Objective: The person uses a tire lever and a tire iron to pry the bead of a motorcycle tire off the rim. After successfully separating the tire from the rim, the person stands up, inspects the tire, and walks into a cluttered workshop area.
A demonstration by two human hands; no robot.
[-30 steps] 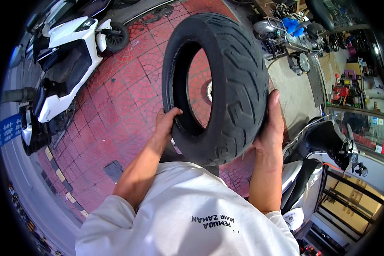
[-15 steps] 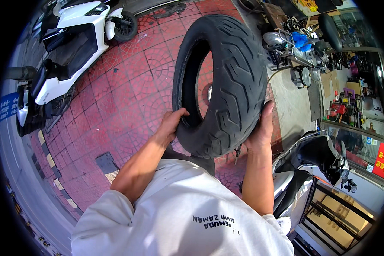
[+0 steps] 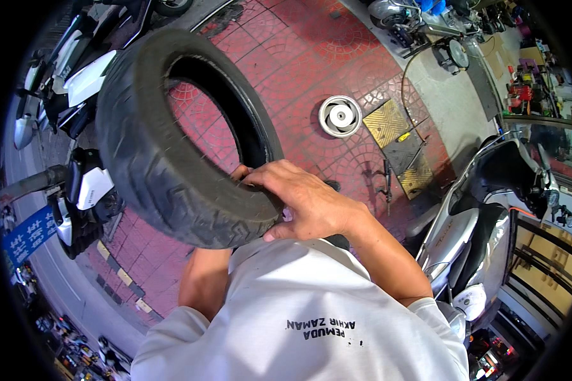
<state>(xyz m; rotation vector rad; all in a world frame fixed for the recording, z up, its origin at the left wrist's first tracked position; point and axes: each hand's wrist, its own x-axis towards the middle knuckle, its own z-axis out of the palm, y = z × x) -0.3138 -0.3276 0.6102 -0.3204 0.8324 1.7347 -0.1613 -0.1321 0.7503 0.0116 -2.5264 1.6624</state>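
Observation:
A black rubber tire (image 3: 165, 146) is held up tilted in front of me, left of centre, its opening turned toward the right. My right hand (image 3: 308, 200) grips its near right edge, fingers over the bead and thumb against the tread. Below the tire my left forearm comes up, and most of my left hand (image 3: 239, 172) is hidden behind the rubber; only fingertips seem to show at the inner edge. On the paving beyond my right hand lies a silver wheel rim (image 3: 340, 116), apart from the tire.
Yellow-and-black plates (image 3: 388, 124) lie right of the rim with a yellow-handled tool (image 3: 403, 136) and a hose (image 3: 408, 82). A dark metal tool (image 3: 386, 184) rests nearer. A silver scooter (image 3: 448, 244) stands close on my right; white scooters (image 3: 89, 79) stand on the left.
The tire has swung left and tilted over, its opening now facing right. My right hand has moved from the tread side to the near bead edge. The rim has come into full view.

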